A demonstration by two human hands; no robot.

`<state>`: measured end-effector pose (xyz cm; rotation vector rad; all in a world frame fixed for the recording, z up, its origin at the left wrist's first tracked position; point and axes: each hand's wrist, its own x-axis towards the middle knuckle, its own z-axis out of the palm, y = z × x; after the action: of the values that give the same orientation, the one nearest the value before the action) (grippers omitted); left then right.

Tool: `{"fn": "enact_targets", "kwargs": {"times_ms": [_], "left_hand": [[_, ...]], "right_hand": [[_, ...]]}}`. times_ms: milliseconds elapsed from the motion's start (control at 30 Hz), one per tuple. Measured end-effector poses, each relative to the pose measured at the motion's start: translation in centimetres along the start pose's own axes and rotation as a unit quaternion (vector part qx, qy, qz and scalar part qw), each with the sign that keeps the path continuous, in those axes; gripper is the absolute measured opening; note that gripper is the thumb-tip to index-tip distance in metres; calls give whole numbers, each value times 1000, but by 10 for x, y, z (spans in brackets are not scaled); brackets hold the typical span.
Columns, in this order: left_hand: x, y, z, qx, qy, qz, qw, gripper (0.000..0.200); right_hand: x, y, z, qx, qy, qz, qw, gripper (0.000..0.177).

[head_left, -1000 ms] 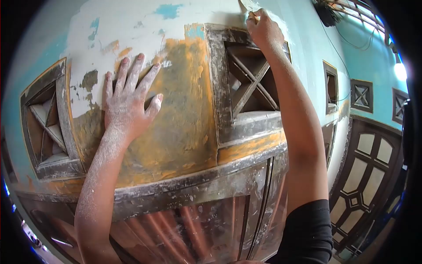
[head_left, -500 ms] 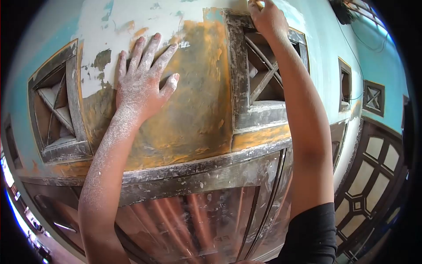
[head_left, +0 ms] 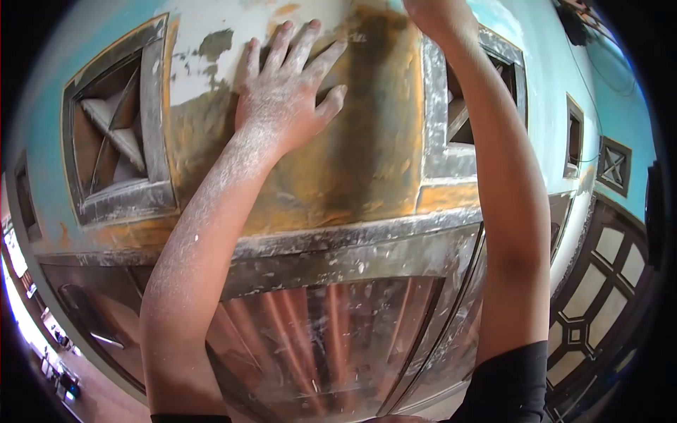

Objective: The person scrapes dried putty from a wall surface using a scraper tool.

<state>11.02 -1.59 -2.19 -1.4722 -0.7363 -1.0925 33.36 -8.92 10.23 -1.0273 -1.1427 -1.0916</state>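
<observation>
My left hand (head_left: 285, 92), dusted white to the elbow, lies flat with its fingers spread on a scraped wall (head_left: 367, 155) of orange and grey patches under peeling white paint. My right arm reaches straight up. Only the base of my right hand (head_left: 437, 14) shows at the top edge of the head view, above the corner of a square vent (head_left: 486, 92). Its fingers, and anything they may hold, are cut off by the frame.
A second square vent with a crossed wooden grille (head_left: 116, 127) sits left of my left hand. Below runs a dusty grey door lintel (head_left: 338, 254) over a reddish glazed panel (head_left: 317, 338). A dark panelled door (head_left: 599, 289) stands far right on the turquoise wall.
The view has tilted down and left. My right hand, which held a scraper against the wall, has slid out past the top edge. My left hand stays flat on the wall.
</observation>
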Motion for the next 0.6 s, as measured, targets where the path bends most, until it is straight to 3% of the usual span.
{"fn": "enact_targets", "kwargs": {"times_ms": [33, 67, 100, 300, 333, 367, 433, 600], "left_hand": [[3, 0, 1, -1, 11, -1, 1000, 64], [3, 1, -3, -1, 1, -7, 1000, 64], [3, 1, -3, 0, 1, -8, 1000, 64], [32, -40, -4, 22, 0, 66, 998, 65], [39, -53, -8, 30, -24, 21, 999, 69], [32, -53, -46, -9, 30, 7, 999, 61], [49, -98, -22, 19, -78, -55, 995, 74], [93, -134, -27, 20, -81, -83, 993, 73]], "right_hand": [[-21, -13, -5, -18, -19, 3, 1000, 41], [-46, -16, 2, -6, 55, -91, 994, 43], [-46, -17, 2, -32, -70, 12, 997, 46], [13, -6, 10, 4, -12, -20, 1000, 44], [7, -16, 3, -3, -29, -5, 1000, 44], [-2, -25, -6, -9, -45, 15, 999, 43], [-23, -18, 4, -17, -45, 2, 999, 43], [11, -16, 0, 48, -30, 6, 998, 42]]}}
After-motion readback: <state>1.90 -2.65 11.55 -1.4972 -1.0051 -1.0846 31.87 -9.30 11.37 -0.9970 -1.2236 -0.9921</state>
